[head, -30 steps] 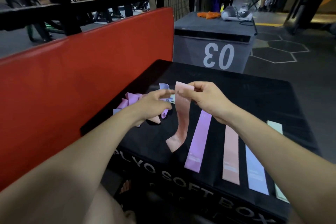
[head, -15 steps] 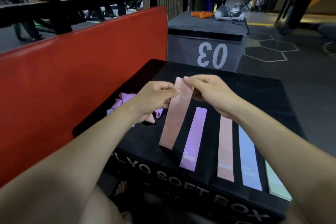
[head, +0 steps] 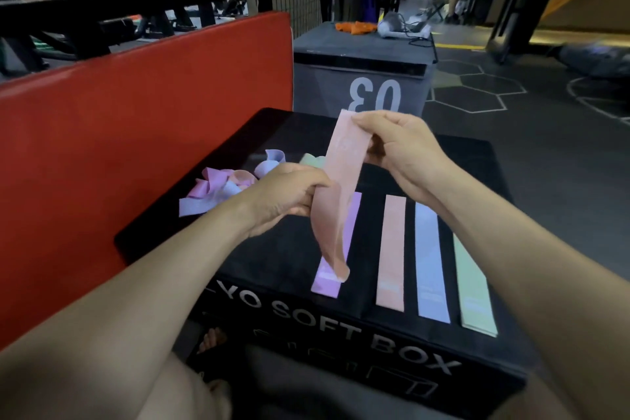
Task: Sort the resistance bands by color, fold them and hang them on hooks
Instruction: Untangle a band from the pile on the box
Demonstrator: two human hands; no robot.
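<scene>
A salmon-pink band (head: 341, 181) hangs in the air above the black soft box (head: 279, 266). My right hand (head: 399, 150) pinches its top end, and my left hand (head: 286, 194) grips it about halfway down. Its lower end dangles loose over a purple band (head: 332, 269) lying flat. Beside that lie a peach band (head: 392, 252), a light-blue band (head: 430, 262) and a pale-green band (head: 474, 286), side by side. A tangled pile of bands (head: 221, 186) in purple, blue, pink and green sits at the box's left, behind my left hand.
A red padded panel (head: 136, 133) stands close along the left of the box. A grey box marked 03 (head: 361, 78) stands behind, with orange cloth and a cable on top. A person sits far back right. Dark gym floor lies to the right.
The pink band was held flat by both hands at its top; now my right hand has lifted its end higher and my left hand has slid down to its middle.
</scene>
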